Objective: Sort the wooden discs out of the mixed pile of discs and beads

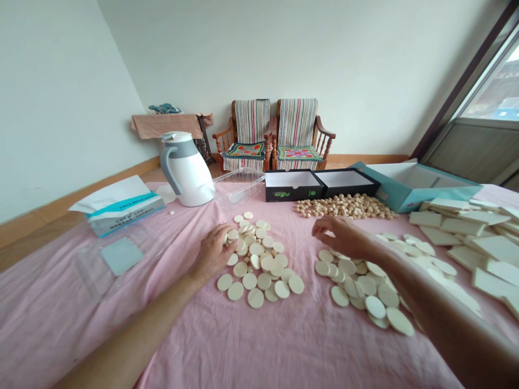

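My left hand (214,251) rests at the left edge of a loose pile of pale wooden discs (264,280). Its fingers are curled round a wooden disc (232,234) at the fingertips; the other side of the grip is hidden. My right hand (344,236) hovers over the far edge of a second pile of wooden discs (367,286). Its fingers are loosely bent and apart, with nothing visible between them. Just beyond it lies a heap of small round wooden beads (346,206). My right forearm covers part of the second pile.
Square wooden pieces (482,232) are heaped at the right. Behind stand a teal box (425,186), black open boxes (294,186) and a clear plastic tray (239,186). A white-grey jug (188,173) and tissue pack (125,208) stand left on the pink cloth (194,335).
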Demonstrator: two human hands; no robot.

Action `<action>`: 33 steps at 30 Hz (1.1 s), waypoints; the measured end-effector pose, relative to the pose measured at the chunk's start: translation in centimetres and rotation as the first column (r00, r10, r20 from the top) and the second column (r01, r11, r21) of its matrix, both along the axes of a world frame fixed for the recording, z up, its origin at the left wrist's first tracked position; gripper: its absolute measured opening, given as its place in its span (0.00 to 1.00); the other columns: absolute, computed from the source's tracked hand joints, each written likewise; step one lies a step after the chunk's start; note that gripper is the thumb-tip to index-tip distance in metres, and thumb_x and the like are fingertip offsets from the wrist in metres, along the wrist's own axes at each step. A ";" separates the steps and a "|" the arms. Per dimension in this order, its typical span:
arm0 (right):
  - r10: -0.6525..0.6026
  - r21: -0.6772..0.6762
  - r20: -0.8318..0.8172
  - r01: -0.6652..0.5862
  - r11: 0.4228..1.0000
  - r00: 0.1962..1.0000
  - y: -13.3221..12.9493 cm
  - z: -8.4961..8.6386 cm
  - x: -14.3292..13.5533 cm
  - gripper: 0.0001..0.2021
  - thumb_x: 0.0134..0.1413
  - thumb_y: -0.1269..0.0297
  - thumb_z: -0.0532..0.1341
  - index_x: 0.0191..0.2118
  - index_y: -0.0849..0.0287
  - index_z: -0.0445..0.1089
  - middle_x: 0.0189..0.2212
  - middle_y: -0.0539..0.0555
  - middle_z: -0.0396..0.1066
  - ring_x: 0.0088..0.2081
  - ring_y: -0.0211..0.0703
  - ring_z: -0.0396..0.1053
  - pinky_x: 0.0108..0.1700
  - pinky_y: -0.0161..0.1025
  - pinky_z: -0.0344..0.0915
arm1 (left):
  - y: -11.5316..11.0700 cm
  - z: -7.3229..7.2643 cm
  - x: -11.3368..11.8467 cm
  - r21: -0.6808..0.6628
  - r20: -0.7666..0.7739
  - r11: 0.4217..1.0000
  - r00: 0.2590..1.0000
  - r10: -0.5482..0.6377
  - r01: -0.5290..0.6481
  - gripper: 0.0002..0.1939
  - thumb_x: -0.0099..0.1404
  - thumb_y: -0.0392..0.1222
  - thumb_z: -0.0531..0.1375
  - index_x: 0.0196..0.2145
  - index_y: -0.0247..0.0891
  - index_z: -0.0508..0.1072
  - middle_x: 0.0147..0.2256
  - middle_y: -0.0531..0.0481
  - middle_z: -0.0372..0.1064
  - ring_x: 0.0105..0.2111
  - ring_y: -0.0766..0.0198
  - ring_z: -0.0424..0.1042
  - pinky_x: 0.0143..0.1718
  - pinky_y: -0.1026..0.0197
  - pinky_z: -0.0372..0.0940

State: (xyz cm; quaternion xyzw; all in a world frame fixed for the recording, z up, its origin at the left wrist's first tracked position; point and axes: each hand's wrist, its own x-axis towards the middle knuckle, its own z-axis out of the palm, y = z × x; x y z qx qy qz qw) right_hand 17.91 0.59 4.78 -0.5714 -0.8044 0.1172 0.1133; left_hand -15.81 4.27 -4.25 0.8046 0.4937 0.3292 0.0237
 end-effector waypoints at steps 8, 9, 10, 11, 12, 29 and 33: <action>0.314 0.051 -0.123 -0.310 0.949 0.941 0.3 -2.6 -7.1 0.17 0.44 0.81 0.56 0.42 0.62 0.68 0.41 0.58 0.70 0.41 0.41 0.68 0.43 0.36 0.62 | -0.2 0.1 0.0 0.001 0.051 1.000 0.998 0.032 -0.032 0.19 0.65 0.48 0.53 0.50 0.36 0.66 0.52 0.40 0.66 0.55 0.53 0.64 0.56 0.47 0.60; 0.303 0.044 -0.118 -0.300 0.953 0.946 0.4 -3.0 -7.5 0.17 0.44 0.81 0.56 0.42 0.62 0.68 0.40 0.59 0.70 0.41 0.42 0.68 0.43 0.36 0.61 | -0.3 0.2 0.1 0.005 0.062 0.999 0.998 0.034 -0.035 0.19 0.65 0.48 0.53 0.49 0.36 0.66 0.52 0.40 0.66 0.54 0.53 0.64 0.56 0.48 0.60; 0.287 0.040 -0.116 -0.284 0.958 0.951 0.5 -3.2 -7.7 0.16 0.44 0.80 0.56 0.41 0.63 0.67 0.40 0.59 0.70 0.41 0.42 0.67 0.43 0.36 0.61 | -0.4 0.3 0.1 0.011 0.069 0.999 0.997 0.034 -0.034 0.18 0.65 0.48 0.53 0.49 0.36 0.67 0.51 0.41 0.67 0.54 0.54 0.64 0.56 0.48 0.60; 0.272 0.037 -0.115 -0.269 0.962 0.956 0.7 -3.4 -7.9 0.16 0.44 0.80 0.56 0.41 0.63 0.67 0.39 0.59 0.70 0.41 0.42 0.67 0.43 0.36 0.61 | -0.4 0.4 0.2 0.018 0.073 0.999 0.997 0.031 -0.032 0.18 0.65 0.48 0.53 0.49 0.36 0.67 0.51 0.41 0.67 0.54 0.54 0.65 0.56 0.49 0.60; 0.260 0.034 -0.115 -0.258 0.966 0.959 0.8 -3.5 -7.9 0.15 0.44 0.79 0.56 0.40 0.63 0.66 0.39 0.59 0.70 0.41 0.43 0.67 0.43 0.37 0.60 | -0.4 0.5 0.2 0.023 0.074 0.999 0.997 0.028 -0.030 0.18 0.65 0.48 0.53 0.49 0.36 0.67 0.51 0.41 0.67 0.53 0.54 0.65 0.56 0.50 0.60; 0.158 -0.008 -0.042 -0.159 0.987 0.987 -1.4 -1.2 -2.9 0.08 0.43 0.72 0.57 0.34 0.60 0.66 0.32 0.54 0.69 0.32 0.39 0.64 0.34 0.35 0.57 | -0.7 1.0 0.4 0.068 0.126 0.998 0.992 0.008 -0.017 0.14 0.64 0.45 0.55 0.46 0.37 0.69 0.48 0.43 0.69 0.50 0.55 0.67 0.54 0.50 0.62; 0.193 -0.008 -0.016 -0.193 0.981 0.981 -3.9 0.0 -0.3 0.10 0.44 0.73 0.57 0.36 0.59 0.68 0.34 0.55 0.69 0.35 0.42 0.66 0.38 0.37 0.59 | -1.8 2.5 0.9 0.149 0.150 0.985 0.983 -0.104 0.082 0.10 0.64 0.39 0.56 0.42 0.38 0.72 0.43 0.45 0.70 0.47 0.58 0.68 0.51 0.54 0.64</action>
